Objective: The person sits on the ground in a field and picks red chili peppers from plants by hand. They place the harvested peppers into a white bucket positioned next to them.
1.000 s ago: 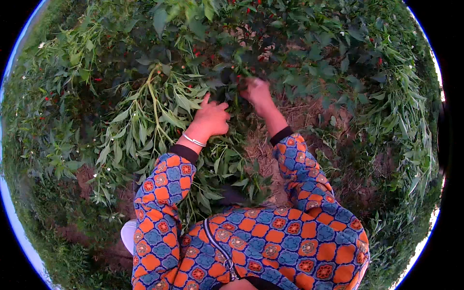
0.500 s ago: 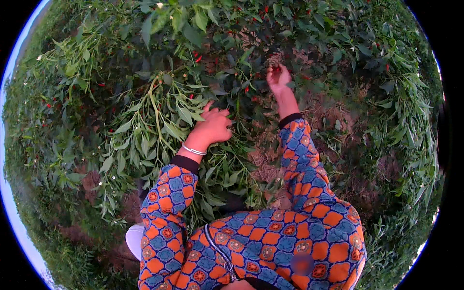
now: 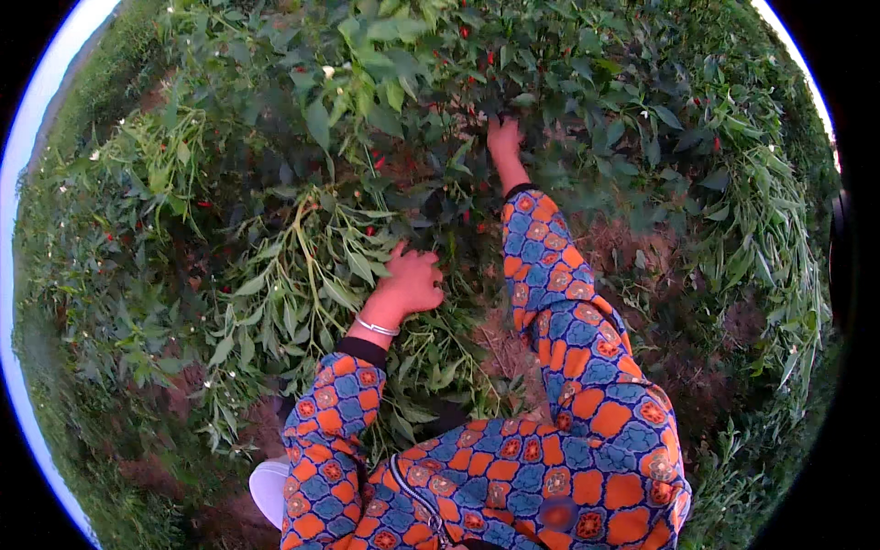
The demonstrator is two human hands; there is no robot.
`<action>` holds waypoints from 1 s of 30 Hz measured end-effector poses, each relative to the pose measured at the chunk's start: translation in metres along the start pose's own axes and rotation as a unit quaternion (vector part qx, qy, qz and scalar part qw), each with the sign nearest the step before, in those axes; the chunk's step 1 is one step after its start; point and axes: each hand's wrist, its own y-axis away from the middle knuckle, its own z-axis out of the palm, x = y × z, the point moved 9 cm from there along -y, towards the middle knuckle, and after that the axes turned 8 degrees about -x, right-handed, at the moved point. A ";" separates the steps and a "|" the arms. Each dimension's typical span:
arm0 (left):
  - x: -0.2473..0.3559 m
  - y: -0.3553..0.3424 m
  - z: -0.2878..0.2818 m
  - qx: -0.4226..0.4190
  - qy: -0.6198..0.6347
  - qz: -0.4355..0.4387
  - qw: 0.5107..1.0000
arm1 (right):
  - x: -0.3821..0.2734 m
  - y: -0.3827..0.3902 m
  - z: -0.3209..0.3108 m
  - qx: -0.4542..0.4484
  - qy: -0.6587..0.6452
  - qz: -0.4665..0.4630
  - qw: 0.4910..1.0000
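My left hand [image 3: 412, 280], with a silver bangle at the wrist, lies over the chilli plants with its fingers apart and bent a little. It rests at the edge of a leafy branch [image 3: 312, 261] with a pale green stem that leans over the other plants. My right hand [image 3: 503, 142] reaches farther out into dark leaves. Its fingertips are hidden there, so what they touch or hold does not show. Small red chillies [image 3: 379, 161] hang among the leaves between and beyond my hands.
Dense chilli plants surround me, some with white flowers [image 3: 328, 71]. Drooping cut-looking stems [image 3: 775, 266] lie along the right. Brown soil with dry straw [image 3: 509, 353] shows between my arms. A pale shoe [image 3: 268, 492] is at the lower left.
My right hand has turned over and moved slightly left, deeper into the leaves; its palm with something dark red at it showed before. My left hand stays by the same branch, while the view has shifted.
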 end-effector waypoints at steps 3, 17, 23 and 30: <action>0.000 0.002 0.000 0.012 0.003 0.001 1.000 | -0.013 0.008 -0.001 0.054 0.119 -0.083 0.988; 0.019 -0.013 -0.008 -0.016 -0.010 0.027 0.999 | 0.054 -0.026 -0.013 -0.002 -0.315 -0.055 0.947; -0.001 0.006 0.001 0.000 0.004 -0.005 1.000 | -0.060 0.071 0.008 -0.189 -0.453 0.077 0.868; 0.002 0.003 0.002 -0.007 -0.005 -0.002 1.000 | -0.175 0.076 -0.042 -0.273 -0.137 -0.167 0.937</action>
